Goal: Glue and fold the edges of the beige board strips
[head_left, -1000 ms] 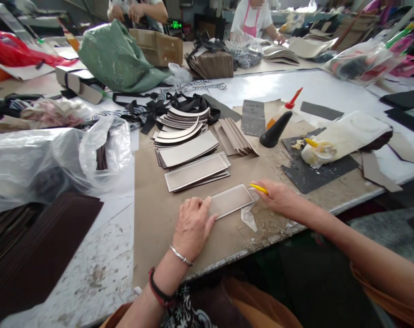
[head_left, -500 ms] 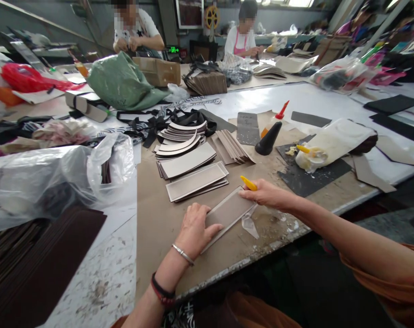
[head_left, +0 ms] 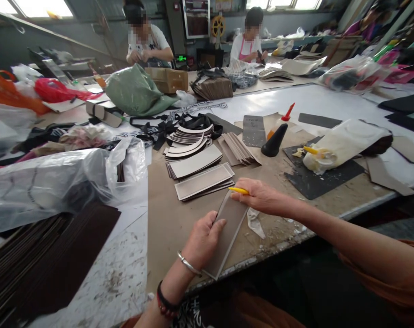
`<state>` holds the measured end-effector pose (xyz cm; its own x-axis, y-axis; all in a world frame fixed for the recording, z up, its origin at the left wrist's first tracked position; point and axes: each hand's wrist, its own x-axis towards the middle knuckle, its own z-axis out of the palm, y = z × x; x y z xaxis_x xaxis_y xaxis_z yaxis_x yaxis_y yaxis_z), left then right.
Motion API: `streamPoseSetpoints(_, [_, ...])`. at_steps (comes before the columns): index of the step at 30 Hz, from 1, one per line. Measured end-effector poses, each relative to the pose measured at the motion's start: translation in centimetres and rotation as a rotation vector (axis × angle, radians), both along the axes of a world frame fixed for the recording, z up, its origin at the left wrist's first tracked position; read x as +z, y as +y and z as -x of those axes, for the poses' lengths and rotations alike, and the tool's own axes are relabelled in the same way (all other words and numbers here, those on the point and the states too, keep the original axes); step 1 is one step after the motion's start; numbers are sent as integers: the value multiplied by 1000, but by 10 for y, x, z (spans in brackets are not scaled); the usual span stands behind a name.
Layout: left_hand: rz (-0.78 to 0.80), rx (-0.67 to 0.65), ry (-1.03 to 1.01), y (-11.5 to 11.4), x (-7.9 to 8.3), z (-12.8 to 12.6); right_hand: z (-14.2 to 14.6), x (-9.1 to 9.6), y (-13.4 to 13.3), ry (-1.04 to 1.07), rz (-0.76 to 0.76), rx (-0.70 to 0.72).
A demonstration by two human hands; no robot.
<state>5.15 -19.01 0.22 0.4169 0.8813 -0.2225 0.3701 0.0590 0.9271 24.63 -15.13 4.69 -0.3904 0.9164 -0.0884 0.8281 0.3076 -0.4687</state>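
My left hand (head_left: 207, 239) is closed on the left edge of a flat, grey-brown rectangular panel (head_left: 229, 234) with a paler border, the thumb lying on top. At the panel's far end is my right hand (head_left: 254, 196), its fingers wrapped round a yellow pointed tool (head_left: 239, 190) whose tip points left. Whether those fingers also grip the panel is hidden. Beyond my hands lie a similar bordered panel (head_left: 205, 181) on a small pile, a stack of plain pale strips (head_left: 196, 161) and several curved strips (head_left: 189, 148).
To the right, a white glue container (head_left: 346, 141) lies on a dark sheet (head_left: 312, 182). A black cone (head_left: 274, 141) stands near a red-tipped bottle (head_left: 288, 113). Dark boards (head_left: 73, 255) and a clear plastic bag (head_left: 56, 177) lie left. Two people work across the table.
The panel has turned steeper, its near end swinging towards me. My left hand has closed on its edge. The yellow tool now lies flatter, pointing left. The view has shifted slightly left.
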Motion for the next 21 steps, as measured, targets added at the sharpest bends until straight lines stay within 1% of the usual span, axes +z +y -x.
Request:
streamPoseSetpoints(3, [7, 19, -19, -4, -1, 0, 2, 2, -1, -29, -15, 15])
streamPoseSetpoints(6, [32, 31, -62, -6, -2, -1, 2, 7, -1, 27, -5, 9])
streamPoseSetpoints(8, [55, 51, -110, -7, -2, -1, 0, 13, -1, 121, 51, -4])
streamPoseSetpoints(11, [79, 103, -196, -7, 0, -3, -3, 20, -2, 285, 176, -31])
streamPoseSetpoints(13, [127, 132, -304, -6, 2, -5, -3, 22, -4, 376, 251, -75])
streamPoseSetpoints(15, [204, 145, -426, -5, 5, -9, -1, 22, -4, 433, 290, -142])
streamPoseSetpoints(17, [257, 157, -511, -3, 7, -13, 3, 21, -3, 443, 256, -184])
streamPoseSetpoints(18, [265, 163, -536, -1, 8, -16, 6, 20, -2, 433, 221, -184])
streamPoseSetpoints(19, [258, 171, -551, 0, 8, -17, 8, 20, -1, 416, 179, -173])
streamPoseSetpoints(21, [188, 195, -536, 4, 9, -20, 12, 18, 2, 376, 90, -144])
